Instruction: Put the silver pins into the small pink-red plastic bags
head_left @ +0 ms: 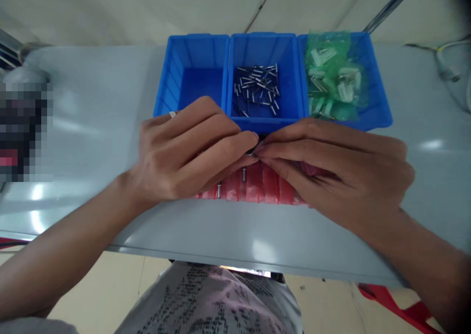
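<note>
My left hand (195, 152) and my right hand (338, 169) meet fingertip to fingertip in front of the middle blue bin. Both are closed in a pinch. Something small with a dark and shiny look shows between the fingertips, mostly hidden. Just beneath them lies a row of overlapping red plastic bags (252, 187), partly covered by both hands. One pop rivet (244, 174) shows on the bags below the fingertips, and another rivet (219, 190) sits farther left. A ring is on a finger of my left hand.
Three blue bins stand side by side: the left bin (202, 86) has a bare floor, the middle one holds many loose rivets (257, 84), and the right one holds green plastic bags (331, 74) with white parts. Cables (447, 71) lie at the table's right. A blurred dark object (22, 123) is at far left.
</note>
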Demonstrator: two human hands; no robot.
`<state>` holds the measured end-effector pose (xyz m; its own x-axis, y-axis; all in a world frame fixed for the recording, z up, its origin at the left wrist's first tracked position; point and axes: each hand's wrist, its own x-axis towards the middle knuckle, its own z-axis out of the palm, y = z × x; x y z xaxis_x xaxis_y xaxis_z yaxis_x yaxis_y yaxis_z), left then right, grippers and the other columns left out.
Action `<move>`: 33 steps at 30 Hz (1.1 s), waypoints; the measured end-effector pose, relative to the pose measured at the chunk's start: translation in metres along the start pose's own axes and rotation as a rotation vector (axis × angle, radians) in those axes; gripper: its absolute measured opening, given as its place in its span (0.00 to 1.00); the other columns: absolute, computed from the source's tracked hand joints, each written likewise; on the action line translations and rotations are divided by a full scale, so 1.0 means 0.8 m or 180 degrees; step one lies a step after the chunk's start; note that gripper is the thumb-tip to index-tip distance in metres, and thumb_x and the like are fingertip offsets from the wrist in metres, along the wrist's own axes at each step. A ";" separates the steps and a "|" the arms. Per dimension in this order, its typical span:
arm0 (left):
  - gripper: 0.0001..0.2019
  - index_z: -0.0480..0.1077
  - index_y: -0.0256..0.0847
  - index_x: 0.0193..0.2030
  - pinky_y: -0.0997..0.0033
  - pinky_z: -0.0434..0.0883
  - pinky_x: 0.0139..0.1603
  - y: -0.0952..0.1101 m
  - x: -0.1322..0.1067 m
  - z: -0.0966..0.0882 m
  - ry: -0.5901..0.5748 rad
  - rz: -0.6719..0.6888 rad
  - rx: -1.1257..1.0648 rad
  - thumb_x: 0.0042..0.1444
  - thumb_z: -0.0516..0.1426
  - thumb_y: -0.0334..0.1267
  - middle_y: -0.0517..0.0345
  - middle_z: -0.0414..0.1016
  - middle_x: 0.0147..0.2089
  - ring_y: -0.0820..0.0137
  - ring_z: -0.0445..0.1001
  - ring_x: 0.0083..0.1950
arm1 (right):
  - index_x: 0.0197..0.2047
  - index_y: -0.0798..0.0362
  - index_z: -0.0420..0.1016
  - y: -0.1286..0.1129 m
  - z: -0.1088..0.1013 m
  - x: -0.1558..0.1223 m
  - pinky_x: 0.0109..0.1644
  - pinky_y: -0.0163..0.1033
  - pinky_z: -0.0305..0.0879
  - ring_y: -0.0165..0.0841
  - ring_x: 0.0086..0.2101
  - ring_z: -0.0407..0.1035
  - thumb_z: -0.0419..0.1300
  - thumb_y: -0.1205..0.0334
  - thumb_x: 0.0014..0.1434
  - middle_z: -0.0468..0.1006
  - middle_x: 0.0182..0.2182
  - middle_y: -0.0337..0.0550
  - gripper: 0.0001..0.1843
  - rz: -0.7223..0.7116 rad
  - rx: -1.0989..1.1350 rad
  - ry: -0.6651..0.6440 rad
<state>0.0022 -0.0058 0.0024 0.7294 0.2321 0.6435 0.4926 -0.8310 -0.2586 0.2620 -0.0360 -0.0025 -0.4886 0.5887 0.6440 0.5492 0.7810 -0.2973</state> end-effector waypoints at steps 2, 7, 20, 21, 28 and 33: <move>0.12 0.76 0.45 0.54 0.63 0.85 0.41 -0.001 -0.001 0.001 0.0004 0.0035 -0.0012 0.67 0.68 0.41 0.62 0.85 0.44 0.65 0.86 0.43 | 0.46 0.47 0.85 0.000 -0.002 0.001 0.49 0.37 0.83 0.28 0.42 0.83 0.70 0.70 0.68 0.88 0.45 0.37 0.08 0.0108 0.0027 0.0016; 0.13 0.76 0.38 0.52 0.61 0.84 0.37 -0.004 -0.004 0.001 0.0008 0.0171 -0.0077 0.65 0.69 0.40 0.58 0.83 0.42 0.61 0.86 0.43 | 0.43 0.46 0.86 -0.006 -0.008 0.003 0.40 0.40 0.83 0.30 0.36 0.82 0.72 0.64 0.67 0.87 0.38 0.34 0.03 0.0831 0.0251 0.0260; 0.09 0.74 0.40 0.53 0.60 0.82 0.33 -0.002 -0.007 0.001 0.0178 -0.0159 -0.0140 0.69 0.64 0.38 0.59 0.82 0.42 0.63 0.85 0.40 | 0.43 0.40 0.90 -0.016 -0.006 0.006 0.29 0.45 0.84 0.38 0.30 0.84 0.76 0.63 0.63 0.90 0.35 0.35 0.07 0.1843 0.1272 0.0624; 0.10 0.73 0.39 0.52 0.61 0.81 0.32 -0.003 -0.007 0.002 0.0215 -0.0130 -0.0146 0.68 0.64 0.38 0.59 0.82 0.42 0.64 0.85 0.39 | 0.42 0.40 0.90 -0.017 -0.006 0.006 0.29 0.44 0.85 0.37 0.30 0.84 0.76 0.64 0.62 0.90 0.35 0.35 0.07 0.1859 0.1350 0.0600; 0.11 0.77 0.40 0.50 0.57 0.83 0.37 -0.007 -0.010 0.006 0.0353 -0.0204 -0.0188 0.74 0.54 0.39 0.59 0.80 0.42 0.63 0.86 0.42 | 0.42 0.44 0.90 -0.013 0.001 0.007 0.23 0.37 0.78 0.32 0.28 0.81 0.77 0.65 0.62 0.89 0.32 0.33 0.07 0.1961 0.1788 0.0598; 0.12 0.76 0.40 0.56 0.55 0.82 0.43 -0.004 -0.011 0.006 0.0474 -0.0688 0.0015 0.74 0.53 0.35 0.58 0.81 0.42 0.64 0.85 0.44 | 0.63 0.36 0.83 -0.003 -0.005 0.007 0.54 0.49 0.90 0.41 0.56 0.85 0.62 0.69 0.73 0.87 0.57 0.33 0.22 0.1826 0.2504 0.0521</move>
<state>-0.0033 -0.0025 -0.0061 0.5292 0.3266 0.7831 0.6318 -0.7678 -0.1068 0.2606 -0.0358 0.0049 -0.1569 0.9317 0.3276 0.0371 0.3371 -0.9407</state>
